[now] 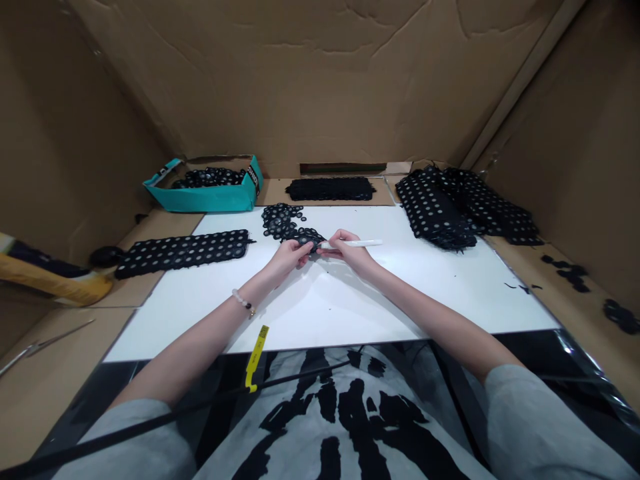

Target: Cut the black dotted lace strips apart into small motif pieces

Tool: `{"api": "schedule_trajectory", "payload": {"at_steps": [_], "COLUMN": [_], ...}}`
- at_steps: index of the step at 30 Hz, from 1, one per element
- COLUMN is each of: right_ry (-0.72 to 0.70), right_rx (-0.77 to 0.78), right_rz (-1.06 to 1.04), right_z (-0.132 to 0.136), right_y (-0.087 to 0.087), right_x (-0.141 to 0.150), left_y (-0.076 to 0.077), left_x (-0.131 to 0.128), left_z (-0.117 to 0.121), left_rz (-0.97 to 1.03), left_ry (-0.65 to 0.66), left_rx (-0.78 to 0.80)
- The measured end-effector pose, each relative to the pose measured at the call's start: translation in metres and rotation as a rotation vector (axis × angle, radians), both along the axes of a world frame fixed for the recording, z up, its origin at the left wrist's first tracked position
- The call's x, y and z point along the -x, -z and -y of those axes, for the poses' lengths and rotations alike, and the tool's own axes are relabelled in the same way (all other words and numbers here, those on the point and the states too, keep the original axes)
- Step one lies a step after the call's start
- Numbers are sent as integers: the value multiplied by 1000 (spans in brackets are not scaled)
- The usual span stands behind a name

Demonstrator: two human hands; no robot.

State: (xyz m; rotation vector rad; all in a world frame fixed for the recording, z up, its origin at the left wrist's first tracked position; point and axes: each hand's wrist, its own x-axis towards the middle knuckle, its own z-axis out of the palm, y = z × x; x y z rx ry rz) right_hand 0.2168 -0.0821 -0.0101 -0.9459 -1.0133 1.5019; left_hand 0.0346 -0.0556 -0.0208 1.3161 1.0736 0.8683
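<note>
Black dotted lace strip (183, 253) lies at far left across the edge of the white surface (380, 293), long axis near level. Teal box (205, 199) behind it holds a heap of black lace. Centre: black ring-patterned lace piece (283, 223) lies loose on the surface, long axis running diagonally from back left to front right, its near end gathered between the hands. Left hand (287, 260) and right hand (347, 250) are together, fingertips close, both pinching that end. Right hand also grips a white marker pen (353, 243); barrel roughly level, free end pointing right, away from the lace. Which end is the tip cannot be told. Behind the surface sits a dark lace strip (330, 189); at right, stacked dotted lace strips (440, 207) rest near the back corner, ragged edges toward the hands.

Risks, judged: the rings appear lightly joined, so a hard pull could snag or tear them; a slip of the pen could streak lace or surface; an eased pinch could let the loose piece slide.
</note>
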Motion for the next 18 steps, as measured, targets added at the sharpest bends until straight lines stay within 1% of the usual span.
{"api": "schedule_trajectory", "payload": {"at_steps": [5,9,14,18], "right_ry": [2,27,92,107], "right_rx": [-5,-61,-189,-231], "right_rz": [22,78,285,450], "right_z": [2,1,2,3], "right_y": [-1,6,22,24], "right_x": [1,4,8,7], "left_y": [0,4,9,12], "left_x": [0,0,0,-1], "left_z": [2,0,-2,-2], "left_rz": [2,34,31,-53], "left_ry": [5,4,4,1], "left_rx": [3,10,-16,-71]}}
